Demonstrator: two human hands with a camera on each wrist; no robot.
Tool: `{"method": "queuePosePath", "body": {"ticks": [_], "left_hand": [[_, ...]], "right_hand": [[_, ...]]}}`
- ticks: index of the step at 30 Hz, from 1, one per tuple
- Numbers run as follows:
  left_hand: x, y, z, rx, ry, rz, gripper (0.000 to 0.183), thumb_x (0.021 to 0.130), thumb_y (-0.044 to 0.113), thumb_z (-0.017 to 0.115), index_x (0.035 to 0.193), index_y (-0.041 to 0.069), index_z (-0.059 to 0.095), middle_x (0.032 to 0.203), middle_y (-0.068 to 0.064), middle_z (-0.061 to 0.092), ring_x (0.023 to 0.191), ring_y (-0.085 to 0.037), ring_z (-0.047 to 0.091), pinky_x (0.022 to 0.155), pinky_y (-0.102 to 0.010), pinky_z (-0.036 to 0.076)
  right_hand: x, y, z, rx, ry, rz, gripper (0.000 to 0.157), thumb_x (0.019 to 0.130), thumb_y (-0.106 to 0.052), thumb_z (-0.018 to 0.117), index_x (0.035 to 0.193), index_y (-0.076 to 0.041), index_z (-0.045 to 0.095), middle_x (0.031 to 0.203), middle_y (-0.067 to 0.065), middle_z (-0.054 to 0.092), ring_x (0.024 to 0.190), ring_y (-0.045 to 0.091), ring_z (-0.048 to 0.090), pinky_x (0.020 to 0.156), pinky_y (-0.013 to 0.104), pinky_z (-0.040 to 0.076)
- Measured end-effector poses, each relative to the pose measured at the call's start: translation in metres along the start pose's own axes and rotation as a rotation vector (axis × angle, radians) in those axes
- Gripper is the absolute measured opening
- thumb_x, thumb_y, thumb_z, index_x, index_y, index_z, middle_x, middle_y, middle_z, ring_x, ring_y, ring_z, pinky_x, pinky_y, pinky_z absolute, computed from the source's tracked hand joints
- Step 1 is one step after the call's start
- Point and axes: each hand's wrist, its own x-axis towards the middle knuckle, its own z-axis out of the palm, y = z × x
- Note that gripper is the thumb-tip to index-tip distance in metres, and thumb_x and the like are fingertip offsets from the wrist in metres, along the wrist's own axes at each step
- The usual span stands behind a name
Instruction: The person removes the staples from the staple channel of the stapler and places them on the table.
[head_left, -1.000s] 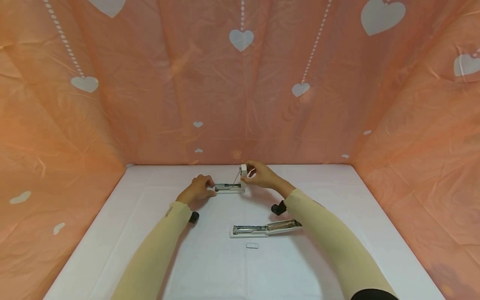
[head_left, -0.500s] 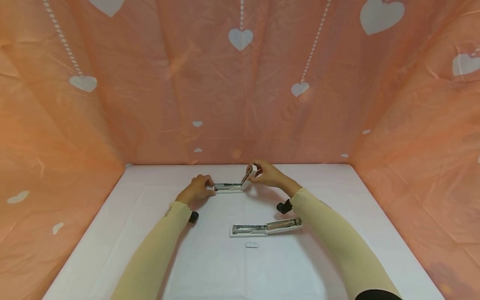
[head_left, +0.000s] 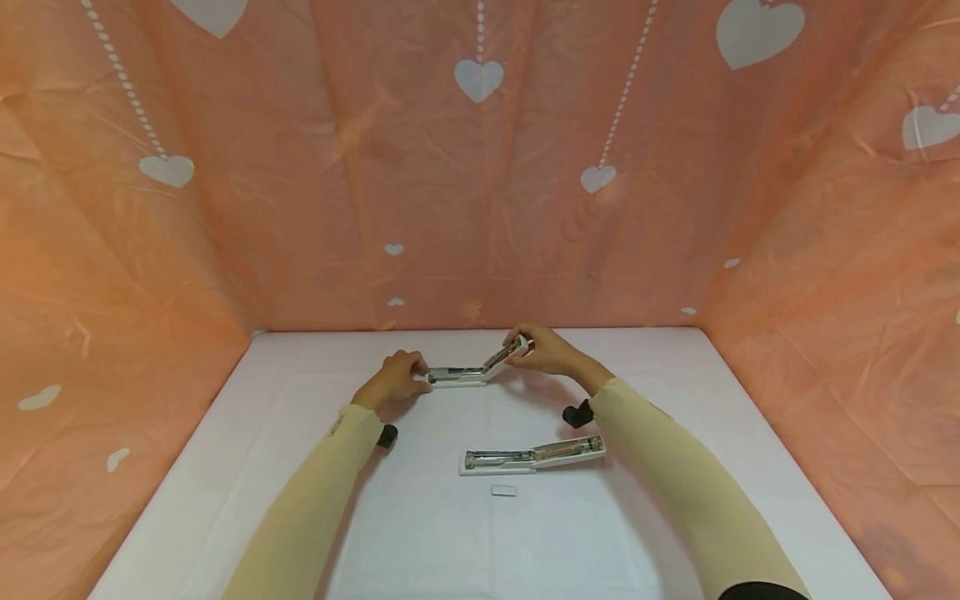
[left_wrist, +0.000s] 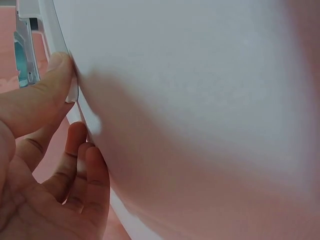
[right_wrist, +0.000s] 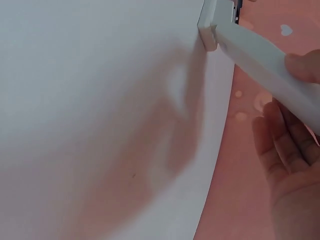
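1. Firstly, one white stapler [head_left: 459, 383], folded open, at the far part of the desk [head_left: 390, 517]; base apparently resting flat, long axis running left to right.
2. Lid [head_left: 507, 354] of that stapler: tilted up and rightward from the hinge at the base's right end, leaning away from the base. This angle between lid and base is the relation that matters most.
3. Left hand [head_left: 393, 377]: at the stapler's left end, thumb and fingers pinching the tip of the base.
4. Right hand [head_left: 546, 352]: at the stapler's upper right, gripping the raised lid near its free end, thumb on one face, fingers on the other side. Of the two, the right fingers sit nearer the hinge.
5. Second stapler [head_left: 498, 462], also folded open: on the person's side of the held stapler and partly to its right, well apart from it; held by neither hand. Its long axis likewise runs roughly sideways, the lid end just beside the right sleeve [head_left: 675, 483].
6. Small grey strip [head_left: 504, 491], probably staples: farther toward the person from the held stapler, lying sideways.
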Motion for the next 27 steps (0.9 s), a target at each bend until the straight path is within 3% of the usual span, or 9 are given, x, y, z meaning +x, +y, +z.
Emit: {"method": "queuePosePath", "body": {"ticks": [5, 15, 27], "left_hand": [[0.000, 0.001, 0.000, -0.014, 0.005, -0.012, 0.030, 0.098, 0.017, 0.080, 0.118, 0.001, 0.065, 0.123, -0.019, 0.058, 0.117, -0.037, 0.050, 0.105, -0.054, 0.045], [0.002, -0.002, 0.001, -0.010, -0.002, -0.002, 0.029, 0.098, 0.018, 0.080, 0.118, 0.002, 0.065, 0.125, -0.020, 0.059, 0.119, -0.038, 0.050, 0.106, -0.053, 0.045], [-0.001, 0.000, -0.001, -0.022, -0.006, 0.004, 0.030, 0.099, 0.016, 0.079, 0.120, 0.000, 0.064, 0.120, -0.019, 0.057, 0.117, -0.039, 0.050, 0.105, -0.054, 0.045]], "right_hand": [[-0.002, 0.003, -0.002, 0.010, -0.002, 0.000, 0.025, 0.089, -0.006, 0.086, 0.109, -0.005, 0.071, 0.106, 0.009, 0.067, 0.095, 0.021, 0.059, 0.079, 0.031, 0.050], [-0.007, 0.011, -0.003, -0.005, -0.024, -0.009, 0.026, 0.089, -0.007, 0.086, 0.110, -0.003, 0.070, 0.109, 0.012, 0.072, 0.101, 0.022, 0.063, 0.090, 0.035, 0.050], [-0.011, 0.021, -0.002, -0.033, -0.068, 0.017, 0.023, 0.092, -0.009, 0.083, 0.111, -0.006, 0.069, 0.108, 0.008, 0.072, 0.102, 0.021, 0.063, 0.090, 0.038, 0.050]]}}
